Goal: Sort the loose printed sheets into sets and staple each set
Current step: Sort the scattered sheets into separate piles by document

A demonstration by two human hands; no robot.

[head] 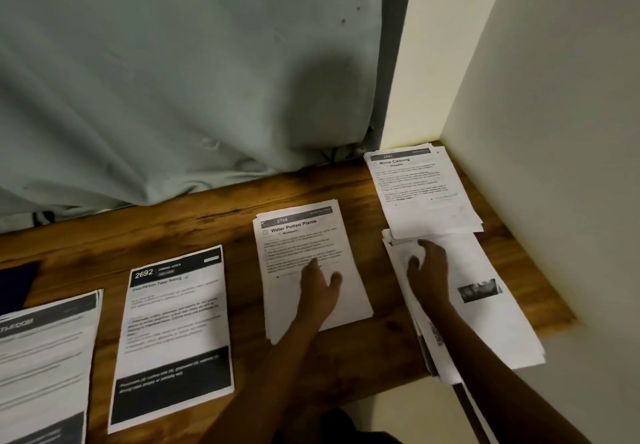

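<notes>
Now left hand [318, 286] flat, fingers spread, on sorted pile [304, 235]; right hand [426, 270] on loose stack [485, 325] by wall [554, 166] — fingers bent, grasp unclear. Sheets light, floppy, slippery — lift 1 by corner.

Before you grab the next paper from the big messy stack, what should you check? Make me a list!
1. The left hand rests flat on the Water Potted Plants pile: ok.
2. The right hand is on the messy stack; whether it pinches just one sheet: cannot tell.
3. Title of the top sheet readable: cannot tell, it is blurred.
4. Piles kept apart: not ok, the Mirror Cleaning pile overlaps the messy stack's far end.
5. Messy stack fully on the table: not ok, it hangs over the front edge.
</notes>
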